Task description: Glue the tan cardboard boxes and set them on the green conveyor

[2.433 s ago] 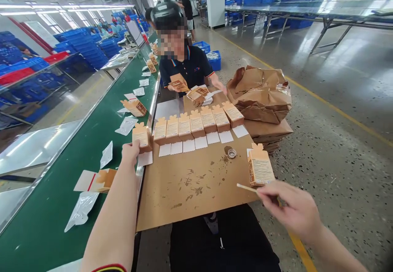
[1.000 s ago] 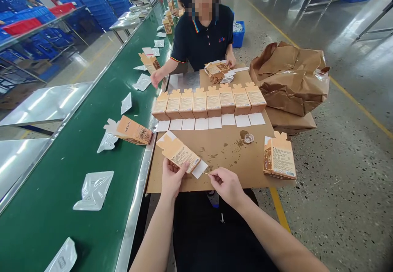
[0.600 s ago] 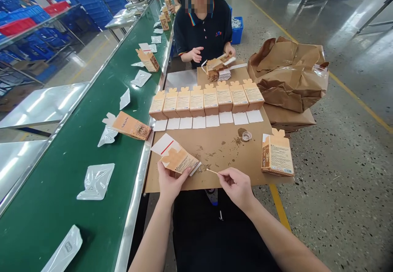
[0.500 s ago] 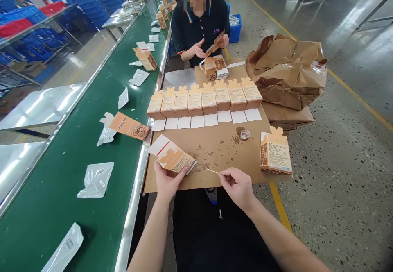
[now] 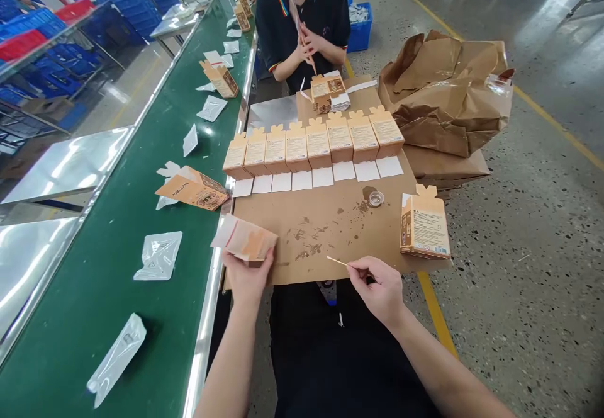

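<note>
My left hand (image 5: 248, 274) grips a small orange-and-white carton (image 5: 250, 239) by its lower edge, over the near left corner of the cardboard sheet (image 5: 330, 223). The carton is blurred, and its white flap with a red strip points left. Between the fingertips of my right hand (image 5: 377, 282) is a thin stick (image 5: 336, 260), its tip pointing left above wet marks on the cardboard. A small clear dish (image 5: 376, 199) sits beside a damp spot. Several upright cartons (image 5: 296, 147) form a row behind, their white flaps toward me.
A green conveyor (image 5: 117, 216) with clear pouches (image 5: 158, 255) and an orange carton (image 5: 193, 188) runs along the left. More cartons (image 5: 425, 224) stand at the right corner. Crumpled brown paper (image 5: 448, 97) lies beyond. Across the board, a person (image 5: 306, 34) handles flat cardboard.
My left hand has moved left with the carton, which has turned. My right hand and the stick have shifted slightly right. Pouches on the conveyor have moved away from me. The person opposite has raised the cardboard.
</note>
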A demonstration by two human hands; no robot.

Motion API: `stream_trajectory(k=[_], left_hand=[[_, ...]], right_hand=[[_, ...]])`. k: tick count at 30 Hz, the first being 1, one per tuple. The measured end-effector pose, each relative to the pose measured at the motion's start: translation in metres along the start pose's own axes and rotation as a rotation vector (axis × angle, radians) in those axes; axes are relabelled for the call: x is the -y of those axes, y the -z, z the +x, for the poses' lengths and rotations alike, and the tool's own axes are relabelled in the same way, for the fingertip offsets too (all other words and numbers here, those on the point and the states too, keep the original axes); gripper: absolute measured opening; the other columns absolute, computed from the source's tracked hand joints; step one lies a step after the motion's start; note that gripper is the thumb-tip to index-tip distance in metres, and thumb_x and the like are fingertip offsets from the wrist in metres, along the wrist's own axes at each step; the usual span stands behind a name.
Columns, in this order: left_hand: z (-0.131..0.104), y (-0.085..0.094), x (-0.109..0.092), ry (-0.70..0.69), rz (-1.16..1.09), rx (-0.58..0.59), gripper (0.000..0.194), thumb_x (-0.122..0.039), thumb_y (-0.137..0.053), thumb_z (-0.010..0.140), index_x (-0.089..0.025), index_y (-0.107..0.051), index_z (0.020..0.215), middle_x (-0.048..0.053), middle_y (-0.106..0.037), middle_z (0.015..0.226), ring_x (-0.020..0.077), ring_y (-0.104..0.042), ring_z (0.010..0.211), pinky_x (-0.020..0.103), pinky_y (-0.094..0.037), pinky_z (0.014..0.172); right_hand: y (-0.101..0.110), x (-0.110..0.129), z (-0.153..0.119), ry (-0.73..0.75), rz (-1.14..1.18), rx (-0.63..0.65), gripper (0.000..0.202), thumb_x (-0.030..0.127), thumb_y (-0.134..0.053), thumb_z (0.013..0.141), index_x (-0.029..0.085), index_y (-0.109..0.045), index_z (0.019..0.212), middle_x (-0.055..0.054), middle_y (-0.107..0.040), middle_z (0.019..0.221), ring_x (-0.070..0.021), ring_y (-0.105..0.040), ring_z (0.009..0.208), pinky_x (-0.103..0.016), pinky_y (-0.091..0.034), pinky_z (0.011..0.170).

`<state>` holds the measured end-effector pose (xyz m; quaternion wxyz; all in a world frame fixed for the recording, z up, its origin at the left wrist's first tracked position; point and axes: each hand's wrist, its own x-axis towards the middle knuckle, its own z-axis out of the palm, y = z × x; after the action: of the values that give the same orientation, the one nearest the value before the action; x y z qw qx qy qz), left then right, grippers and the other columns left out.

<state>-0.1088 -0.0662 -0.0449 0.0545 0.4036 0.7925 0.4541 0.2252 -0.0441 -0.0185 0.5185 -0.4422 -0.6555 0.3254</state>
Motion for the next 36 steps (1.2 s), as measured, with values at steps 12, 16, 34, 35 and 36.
stream_trajectory(k=[12, 16, 34, 35, 36], left_hand=[[0.053, 0.119, 0.079, 0.266, -0.123, -0.380, 0.108, -0.050, -0.118, 0.055, -0.036, -0.038, 0.126, 0.011, -0.068, 0.153, 0.0464, -0.078, 0.150, 0.080, -0.064, 0.132], [0.060, 0.115, 0.077, 0.334, -0.119, -0.321, 0.120, -0.044, -0.120, 0.058, -0.032, -0.041, 0.148, 0.017, -0.068, 0.160, 0.0456, -0.072, 0.160, 0.075, -0.054, 0.143], [0.062, -0.049, -0.114, -0.107, -0.379, 0.284, 0.046, -0.055, -0.093, 0.090, -0.028, -0.074, 0.122, 0.006, -0.075, 0.109, 0.0272, -0.081, 0.101, 0.045, -0.073, 0.094], [0.059, -0.064, -0.137, -0.098, -0.397, 0.446, 0.044, -0.056, -0.091, 0.093, -0.028, -0.077, 0.123, 0.006, -0.077, 0.106, 0.0265, -0.080, 0.096, 0.043, -0.071, 0.089], [0.052, -0.076, -0.158, -0.095, -0.418, 0.598, 0.041, -0.057, -0.089, 0.096, -0.029, -0.080, 0.124, 0.006, -0.079, 0.103, 0.0260, -0.080, 0.092, 0.042, -0.070, 0.085]], right_hand=[[0.010, 0.005, 0.005, -0.008, -0.012, 0.000, 0.025, 0.024, -0.082, 0.110, 0.027, -0.088, 0.087, -0.001, -0.083, 0.070, -0.0186, -0.073, 0.052, -0.029, -0.064, 0.051], [0.009, 0.008, 0.008, 0.010, 0.001, 0.037, 0.023, 0.022, -0.083, 0.108, 0.028, -0.088, 0.086, 0.000, -0.082, 0.068, -0.0190, -0.074, 0.051, -0.028, -0.064, 0.049], [0.071, 0.045, -0.014, 0.003, -0.020, -0.163, 0.022, 0.019, -0.082, 0.107, 0.033, -0.089, 0.092, 0.001, -0.082, 0.069, -0.0211, -0.073, 0.048, -0.031, -0.062, 0.045], [0.075, 0.046, -0.015, 0.002, -0.032, -0.181, 0.022, 0.018, -0.082, 0.106, 0.033, -0.089, 0.092, 0.000, -0.082, 0.070, -0.0214, -0.074, 0.049, -0.030, -0.062, 0.045], [0.080, 0.048, -0.017, -0.004, -0.049, -0.202, 0.022, 0.019, -0.082, 0.106, 0.033, -0.090, 0.092, 0.000, -0.083, 0.071, -0.0221, -0.075, 0.049, -0.031, -0.063, 0.045]])
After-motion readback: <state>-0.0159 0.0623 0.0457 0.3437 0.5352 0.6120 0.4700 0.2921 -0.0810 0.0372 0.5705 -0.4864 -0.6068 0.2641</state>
